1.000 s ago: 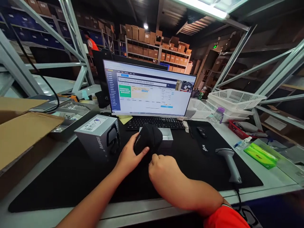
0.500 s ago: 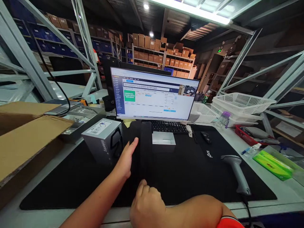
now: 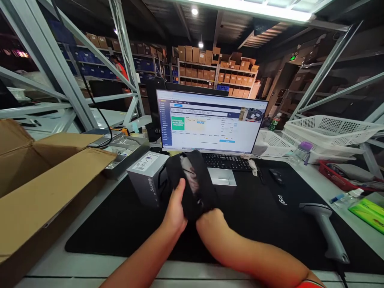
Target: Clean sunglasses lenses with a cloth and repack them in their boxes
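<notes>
A black soft case is raised and tilted over the mat, with a long gap in its top showing something shiny inside, perhaps clear plastic. My left hand is wrapped round its left side, thumb on top. At the near right end, my right hand is bent against the case and appears to grip it; its fingers are hidden. Left of the case stands a grey printed box with a white label on top. Just behind and right of the case sits a small open box with a white inside.
A monitor and keyboard stand behind. On the black mat lie a mouse and a grey barcode scanner. A large open carton fills the left; white baskets and a red tray are right.
The black case has been lifted and tilted, and the gap in its top now shows. My right hand has moved forward and right to its near end. The view has shifted left.
</notes>
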### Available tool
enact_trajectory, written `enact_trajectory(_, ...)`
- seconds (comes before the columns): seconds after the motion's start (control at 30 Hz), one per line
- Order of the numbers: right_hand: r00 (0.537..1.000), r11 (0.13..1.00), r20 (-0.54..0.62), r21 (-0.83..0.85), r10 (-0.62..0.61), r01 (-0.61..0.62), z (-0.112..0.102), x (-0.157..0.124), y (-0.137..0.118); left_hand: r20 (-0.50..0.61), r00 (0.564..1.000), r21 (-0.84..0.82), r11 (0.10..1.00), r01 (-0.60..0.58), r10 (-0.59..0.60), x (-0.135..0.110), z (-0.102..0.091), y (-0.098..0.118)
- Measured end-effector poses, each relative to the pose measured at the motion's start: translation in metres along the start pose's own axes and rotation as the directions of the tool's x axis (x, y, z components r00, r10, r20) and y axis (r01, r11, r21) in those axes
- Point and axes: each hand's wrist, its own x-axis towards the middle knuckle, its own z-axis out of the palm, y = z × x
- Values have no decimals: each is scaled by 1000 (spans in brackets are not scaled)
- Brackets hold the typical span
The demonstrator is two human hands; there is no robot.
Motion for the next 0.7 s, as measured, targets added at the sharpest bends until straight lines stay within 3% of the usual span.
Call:
enact_trajectory(0.07,995,997,76,49,-61,57,-19,-19,21,-10,995,38,995,-95,96,1,-1,-13)
enact_trajectory(0.13,976,954,88,245,-202,175,-41,-46,43,4,991,93,987,-134,134,2,-3,-25)
enact_trajectory(0.27,979,867,-124,455,-164,203,-74,-81,65,0,989,166,975,-148,150,4,-6,-42)
enact_trajectory(0.37,943,804,-321,537,-87,257,-71,-66,60,-27,981,144,972,-186,192,6,-7,-47)
enact_trajectory(0.5,841,838,-527,509,125,195,-48,-25,64,23,985,18,985,-169,168,4,-6,-51)
enact_trajectory(0.57,815,847,-541,517,209,126,-39,-10,76,82,988,-7,992,-127,128,0,-6,-55)
enact_trajectory(0.7,828,817,-429,574,361,-59,-29,9,98,141,979,70,985,-158,147,-8,-3,-69)
